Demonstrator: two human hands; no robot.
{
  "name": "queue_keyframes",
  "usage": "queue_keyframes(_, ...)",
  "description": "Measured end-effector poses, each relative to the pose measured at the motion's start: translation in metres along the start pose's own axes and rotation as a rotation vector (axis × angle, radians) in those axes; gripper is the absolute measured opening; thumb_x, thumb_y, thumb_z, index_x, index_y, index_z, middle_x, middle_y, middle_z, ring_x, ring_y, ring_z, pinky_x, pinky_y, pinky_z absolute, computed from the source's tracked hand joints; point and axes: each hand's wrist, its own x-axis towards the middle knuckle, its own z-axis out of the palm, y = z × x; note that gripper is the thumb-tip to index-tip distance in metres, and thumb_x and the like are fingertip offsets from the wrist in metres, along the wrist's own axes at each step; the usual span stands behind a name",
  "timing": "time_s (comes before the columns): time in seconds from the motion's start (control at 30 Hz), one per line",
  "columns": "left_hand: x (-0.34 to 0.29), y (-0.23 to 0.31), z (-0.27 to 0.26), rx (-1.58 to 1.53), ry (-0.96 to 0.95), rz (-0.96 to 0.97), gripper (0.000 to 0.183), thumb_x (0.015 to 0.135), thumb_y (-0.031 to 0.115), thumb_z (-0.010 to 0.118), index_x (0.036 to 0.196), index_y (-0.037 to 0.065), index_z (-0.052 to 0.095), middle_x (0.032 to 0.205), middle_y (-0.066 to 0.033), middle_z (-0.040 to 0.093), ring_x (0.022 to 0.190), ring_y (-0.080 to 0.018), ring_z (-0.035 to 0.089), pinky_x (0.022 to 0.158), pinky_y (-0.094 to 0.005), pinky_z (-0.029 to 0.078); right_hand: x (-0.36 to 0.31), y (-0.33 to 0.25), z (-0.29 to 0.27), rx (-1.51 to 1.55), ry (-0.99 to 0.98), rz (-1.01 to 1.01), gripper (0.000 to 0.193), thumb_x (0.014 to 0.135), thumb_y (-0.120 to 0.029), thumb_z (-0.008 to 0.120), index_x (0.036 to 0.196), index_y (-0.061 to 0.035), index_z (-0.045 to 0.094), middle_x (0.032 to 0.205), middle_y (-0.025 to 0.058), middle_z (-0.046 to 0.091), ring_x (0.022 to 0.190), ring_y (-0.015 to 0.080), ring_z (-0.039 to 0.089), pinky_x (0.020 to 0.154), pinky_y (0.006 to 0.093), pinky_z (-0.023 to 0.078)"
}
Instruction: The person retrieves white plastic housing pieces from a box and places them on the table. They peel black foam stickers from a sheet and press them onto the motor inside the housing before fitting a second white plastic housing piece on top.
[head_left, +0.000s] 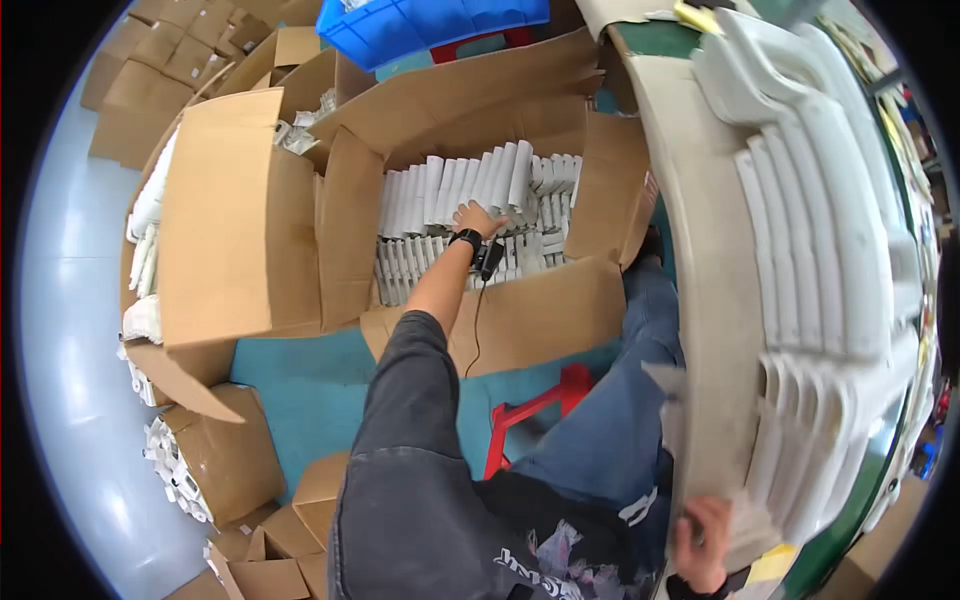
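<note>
My left hand (478,220) reaches down into an open cardboard box (350,225). Its fingers, thumb spread away, rest at the near ends of a row of long white plastic pieces (448,190), and I see nothing held in it. More white parts (400,268) with slotted sides stand packed in front of that row. On the wrist are a dark watch and a small black device (490,260) with a cable. At the lower right, my right hand (703,540) lies at the edge of the worktable (715,300), fingers loosely bent and apart, with nothing visible in it.
Stacked curved white covers (815,230) line the table on my right. A blue crate (430,25) stands beyond the box. Other cardboard boxes (220,220) with white parts crowd the left. A red stool frame (540,410) is near my leg.
</note>
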Motion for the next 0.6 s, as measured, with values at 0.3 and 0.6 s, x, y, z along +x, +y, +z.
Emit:
queue_keyframes(0.3, 0.091, 0.036, 0.059, -0.191, 0.124, -0.235, 0.152, 0.053, 0.079, 0.08, 0.16, 0.009, -0.002, 0.167, -0.02, 0.0, 0.153, -0.0432, -0.003, 0.113, -0.0749, 0.013, -0.092, 0.058, 0.0, 0.214, -0.359, 0.141, 0.019, 0.088, -0.001, 0.067, 0.107, 0.0005, 0.065, 0.095, 0.0157, 0.063, 0.077, 0.03, 0.06, 0.066, 0.0399, 0.046)
queue_keyframes(0.6, 0.131, 0.062, 0.102, -0.051, 0.313, -0.379, 0.125, 0.068, 0.056, 0.083, 0.159, 0.008, 0.011, 0.162, -0.0224, 0.017, 0.15, -0.04, 0.017, 0.11, -0.0739, 0.021, -0.047, 0.068, 0.017, 0.303, -0.177, -0.163, 0.013, 0.09, -0.003, 0.061, 0.101, 0.0025, 0.066, 0.072, 0.0083, 0.062, 0.054, 0.018, 0.054, 0.046, 0.0324, 0.038)
